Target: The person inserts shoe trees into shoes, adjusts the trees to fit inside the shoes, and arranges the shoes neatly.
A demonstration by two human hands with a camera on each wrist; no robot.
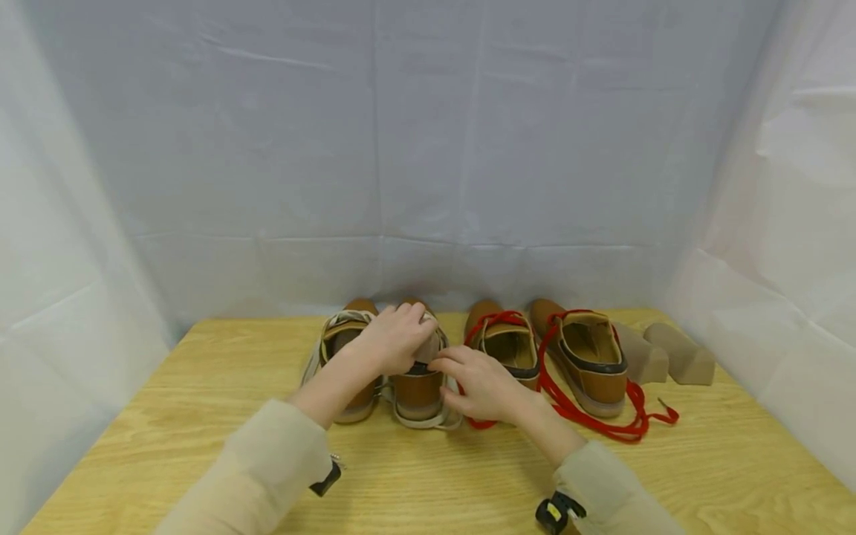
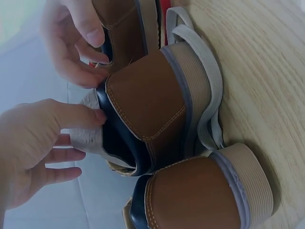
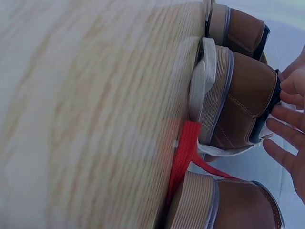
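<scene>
Four brown shoes stand in a row on the wooden table. The left pair has beige laces and the right pair has red laces. My left hand reaches over the opening of the second shoe and pinches a beige piece there between thumb and fingers. My right hand lies at that shoe's heel, fingertips touching the dark collar. In the right wrist view the fingers look fairly straight beside the heel.
The other beige-laced shoe is close on the left. The two red-laced shoes are close on the right, with lace trailing toward the front. Two beige wedge blocks lie at the far right. White cloth walls surround the table.
</scene>
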